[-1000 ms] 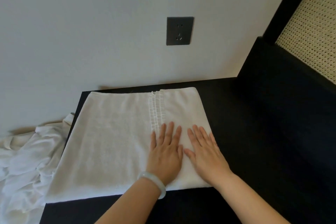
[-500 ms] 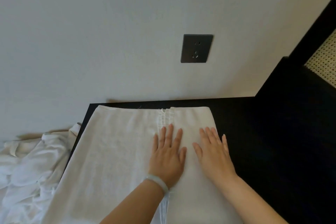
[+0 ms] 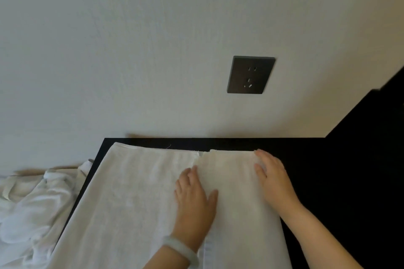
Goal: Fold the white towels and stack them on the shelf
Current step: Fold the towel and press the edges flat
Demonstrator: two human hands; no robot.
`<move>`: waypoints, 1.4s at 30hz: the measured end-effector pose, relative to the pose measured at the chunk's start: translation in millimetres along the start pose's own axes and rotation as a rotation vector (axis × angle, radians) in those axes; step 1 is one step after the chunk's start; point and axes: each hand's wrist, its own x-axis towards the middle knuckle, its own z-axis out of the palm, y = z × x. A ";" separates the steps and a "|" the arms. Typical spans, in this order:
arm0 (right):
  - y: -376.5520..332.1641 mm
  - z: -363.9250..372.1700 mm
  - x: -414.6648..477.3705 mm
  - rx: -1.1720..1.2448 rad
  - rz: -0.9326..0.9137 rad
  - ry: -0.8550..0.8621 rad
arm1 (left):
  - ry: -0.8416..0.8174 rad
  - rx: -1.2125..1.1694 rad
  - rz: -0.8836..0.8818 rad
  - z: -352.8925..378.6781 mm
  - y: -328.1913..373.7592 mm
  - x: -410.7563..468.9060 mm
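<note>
Where fingers (image 3: 263, 155) rest, towel (image 3: 135, 192) beneath, apparently flat.

We've got white towel (image 3: 135, 199) flat on black counter (image 3: 328, 181). Left grip (image 3: 194, 201) rests mid-towel at the fold edge, right grip (image 3: 273, 179) flat on its far-right edge. Crumpled white cloth (image 3: 32, 203) left of towel, wall socket (image 3: 251, 74) beyond it.

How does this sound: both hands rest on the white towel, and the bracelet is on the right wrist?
Not quite. The head view shows the bracelet on the left wrist; the right wrist is bare. The rest holds: the left hand and the right hand both rest on the white towel.
</note>
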 end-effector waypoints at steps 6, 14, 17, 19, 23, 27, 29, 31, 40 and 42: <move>-9.0 -4.8 50.8 0.215 0.063 -0.232 | -0.162 -0.378 -0.359 -17.6 19.0 58.7; -45.9 4.7 75.1 0.250 -0.062 -0.440 | -0.235 -0.653 -0.168 -28.7 29.7 70.0; -39.6 -7.5 83.7 0.192 -0.004 -0.428 | -0.285 -0.860 -0.171 -32.2 22.9 66.6; -27.8 -17.2 88.9 0.030 0.022 -0.451 | -0.287 -0.927 -0.179 -29.0 17.5 63.7; 2.0 -21.7 88.7 -0.202 0.063 -0.443 | -0.209 -0.892 -0.263 -16.7 13.5 63.6; 14.9 -1.5 84.4 -0.223 0.018 -0.272 | -0.206 -0.734 -0.249 -12.2 16.0 69.4; 18.3 8.8 81.7 -0.251 -0.033 -0.164 | -0.206 -0.686 -0.206 -7.4 14.2 69.6; 20.8 15.0 78.0 -0.334 -0.137 -0.044 | -0.177 -0.625 -0.148 0.5 11.2 69.1; 10.3 18.2 68.3 -0.650 -0.217 0.019 | 0.040 -0.071 0.068 2.8 21.6 55.0; 9.9 19.1 67.1 -0.606 -0.202 0.024 | 0.187 0.167 0.117 1.4 26.3 48.0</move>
